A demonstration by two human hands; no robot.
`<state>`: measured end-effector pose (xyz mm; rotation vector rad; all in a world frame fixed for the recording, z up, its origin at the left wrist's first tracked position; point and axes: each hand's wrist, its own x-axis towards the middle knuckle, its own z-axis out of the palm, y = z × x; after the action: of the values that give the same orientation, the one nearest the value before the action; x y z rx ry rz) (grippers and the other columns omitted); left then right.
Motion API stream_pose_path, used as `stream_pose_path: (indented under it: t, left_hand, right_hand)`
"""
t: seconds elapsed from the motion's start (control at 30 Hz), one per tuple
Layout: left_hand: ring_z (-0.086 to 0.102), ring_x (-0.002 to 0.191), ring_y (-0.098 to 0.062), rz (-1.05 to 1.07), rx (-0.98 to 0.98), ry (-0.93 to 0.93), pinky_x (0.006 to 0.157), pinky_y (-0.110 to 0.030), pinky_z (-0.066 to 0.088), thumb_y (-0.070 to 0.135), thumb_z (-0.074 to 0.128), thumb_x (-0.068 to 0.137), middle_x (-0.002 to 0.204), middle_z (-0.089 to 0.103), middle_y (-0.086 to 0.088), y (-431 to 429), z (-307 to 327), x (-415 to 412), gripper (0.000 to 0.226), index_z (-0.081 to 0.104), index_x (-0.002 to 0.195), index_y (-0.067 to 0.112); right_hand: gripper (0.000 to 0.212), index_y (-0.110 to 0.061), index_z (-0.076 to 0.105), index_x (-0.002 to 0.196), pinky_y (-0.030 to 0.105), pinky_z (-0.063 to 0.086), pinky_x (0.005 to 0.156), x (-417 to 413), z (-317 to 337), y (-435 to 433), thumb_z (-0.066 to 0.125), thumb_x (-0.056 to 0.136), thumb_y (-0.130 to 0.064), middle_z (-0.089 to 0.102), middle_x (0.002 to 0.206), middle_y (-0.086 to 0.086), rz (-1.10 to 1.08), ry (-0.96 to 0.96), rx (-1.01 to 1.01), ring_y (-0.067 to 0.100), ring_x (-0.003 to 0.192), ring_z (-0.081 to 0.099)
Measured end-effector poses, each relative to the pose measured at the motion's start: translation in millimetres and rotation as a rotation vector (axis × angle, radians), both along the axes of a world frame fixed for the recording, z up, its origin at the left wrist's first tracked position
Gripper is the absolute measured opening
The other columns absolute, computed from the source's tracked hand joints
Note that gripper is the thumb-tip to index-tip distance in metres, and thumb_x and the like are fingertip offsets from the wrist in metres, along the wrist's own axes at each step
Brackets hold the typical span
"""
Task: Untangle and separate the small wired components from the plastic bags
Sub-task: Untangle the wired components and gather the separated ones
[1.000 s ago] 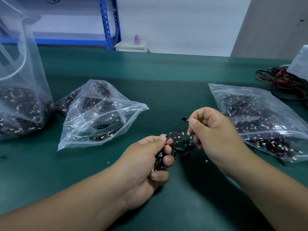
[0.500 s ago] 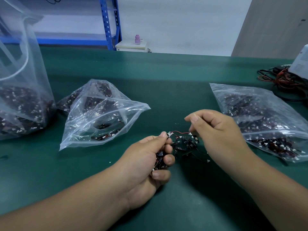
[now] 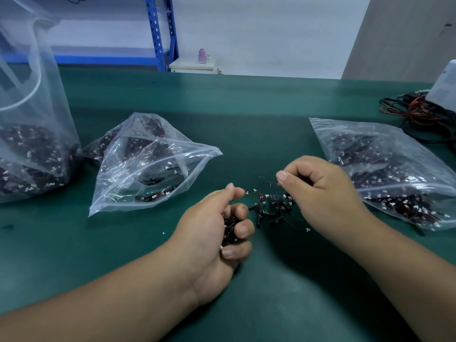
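Observation:
A small tangle of black wired components (image 3: 270, 207) with white connectors lies on the green mat (image 3: 246, 114) between my hands. My left hand (image 3: 217, 233) curls round a bunch of the same components (image 3: 229, 230) in its palm. My right hand (image 3: 318, 191) hovers just right of the tangle, thumb and forefinger pinching a thin wire that runs down to the pile. An open clear bag (image 3: 148, 166) with a few components lies to the left. A fuller zip bag (image 3: 389, 169) lies to the right.
A tall clear bag (image 3: 32, 134) holding many components stands at the far left. A tangle of red and black cables (image 3: 419, 112) and a white device (image 3: 444, 85) sit at the back right. Blue shelving (image 3: 160, 33) stands beyond the table.
My right hand has dropped from its raised position toward the tangle and shifted slightly right. The black component it held up is no longer above the fingers. My left hand has stayed put.

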<state>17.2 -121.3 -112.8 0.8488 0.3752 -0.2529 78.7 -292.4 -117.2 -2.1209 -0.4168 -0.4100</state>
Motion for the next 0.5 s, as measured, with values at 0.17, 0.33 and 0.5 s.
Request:
stream_pose_path:
  t: [0.17,0.33,0.5]
  left_hand:
    - [0.034,0.039,-0.009,0.017,0.007,-0.02,0.032,-0.011,0.016,0.029,0.054,0.097,0.058,0.045,0.001,-1,1,-3,0.015,0.057,0.092,0.015]
    - [0.035,0.04,-0.009,-0.001,-0.007,-0.011,0.031,-0.013,0.016,0.029,0.055,0.096,0.058,0.044,0.002,1,0,-1,0.014,0.057,0.093,0.015]
    - [0.035,0.039,-0.009,0.002,-0.016,-0.008,0.03,-0.013,0.017,0.03,0.055,0.097,0.059,0.044,0.001,2,-1,0,0.016,0.057,0.095,0.014]
  right_hand:
    - [0.029,-0.021,0.069,0.076,0.012,0.04,0.08,5,-9,-3,0.053,0.1,-0.026,0.063,0.089,-0.007,-0.038,0.058,-0.025,0.001,0.092,0.057]
    - [0.056,-0.005,0.065,0.1,0.023,0.039,0.086,7,-15,-1,0.037,0.096,-0.053,0.064,0.101,0.009,-0.007,0.125,0.001,0.013,0.098,0.054]
    - [0.076,-0.03,0.048,0.145,0.031,0.032,0.115,6,-17,4,0.048,0.082,-0.073,0.048,0.149,-0.011,0.138,0.183,-0.419,0.008,0.139,0.041]
